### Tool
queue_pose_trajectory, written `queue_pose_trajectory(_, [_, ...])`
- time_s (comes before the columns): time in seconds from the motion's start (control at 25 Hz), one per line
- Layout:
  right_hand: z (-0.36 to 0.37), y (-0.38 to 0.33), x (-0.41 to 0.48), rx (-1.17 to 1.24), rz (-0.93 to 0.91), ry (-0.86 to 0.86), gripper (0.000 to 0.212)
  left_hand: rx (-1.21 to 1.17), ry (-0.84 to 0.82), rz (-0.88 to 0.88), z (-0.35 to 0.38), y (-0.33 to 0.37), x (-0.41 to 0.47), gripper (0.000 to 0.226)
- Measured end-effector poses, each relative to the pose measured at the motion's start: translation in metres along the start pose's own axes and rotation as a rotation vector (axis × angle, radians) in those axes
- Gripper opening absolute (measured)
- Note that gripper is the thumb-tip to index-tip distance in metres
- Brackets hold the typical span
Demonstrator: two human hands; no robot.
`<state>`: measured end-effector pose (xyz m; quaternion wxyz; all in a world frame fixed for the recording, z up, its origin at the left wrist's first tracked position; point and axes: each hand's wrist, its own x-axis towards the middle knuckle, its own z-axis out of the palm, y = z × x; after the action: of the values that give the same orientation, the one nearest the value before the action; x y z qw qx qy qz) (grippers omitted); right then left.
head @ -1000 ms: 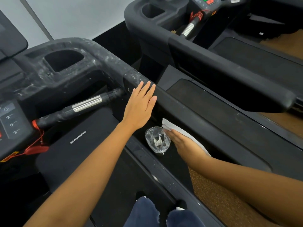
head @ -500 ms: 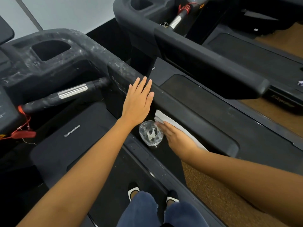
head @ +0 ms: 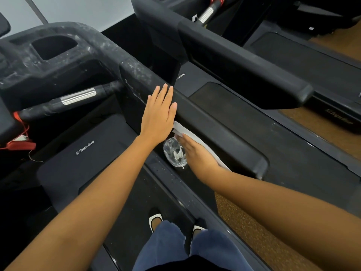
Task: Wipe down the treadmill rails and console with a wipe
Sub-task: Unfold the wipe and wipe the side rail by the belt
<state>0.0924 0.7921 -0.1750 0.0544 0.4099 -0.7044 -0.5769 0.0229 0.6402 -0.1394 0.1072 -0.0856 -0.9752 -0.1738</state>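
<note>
Left hand [head: 159,114] flat, fingers spread, on right rail [head: 214,124]; right hand [head: 197,153] presses white wipe [head: 187,133] against rail's inner side, holding clear plastic wrapper [head: 174,152]

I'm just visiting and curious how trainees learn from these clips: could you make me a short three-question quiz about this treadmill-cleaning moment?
1. True or false: the left hand lies flat with open fingers on the side rail.
2. Which hand presses the white wipe against the rail's inner face? A) left B) right C) both
3. Fill in: the crumpled clear wrapper sits just ___ the right hand, on its thumb side.

Key: 1 true; 2 B; 3 beside.
</note>
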Motion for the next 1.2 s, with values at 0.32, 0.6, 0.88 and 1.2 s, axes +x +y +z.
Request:
queue_pose_trajectory(0.32, [-0.001, -0.008, -0.008, 0.029, -0.162, -0.107, 0.09, -0.012, 0.008, 0.004, 0.002, -0.002, 0.003, 0.052])
queue_pose_trajectory(0.6, [0.019, -0.028, -0.046, -0.222, -0.238, -0.01, 0.084, -0.044, 0.02, -0.006, 0.002, -0.003, 0.004, 0.049])
queue_pose_trajectory(0.88, [-0.002, 0.004, -0.002, -0.112, -0.18, 0.0, 0.089, 0.024, -0.011, 0.046, -0.002, -0.01, 0.004, 0.059])
queue_pose_trajectory(1.2, [0.001, 0.016, -0.018, 0.076, -0.039, -0.008, 0.074, 0.001, -0.035, 0.079, -0.009, -0.028, 0.018, 0.058])
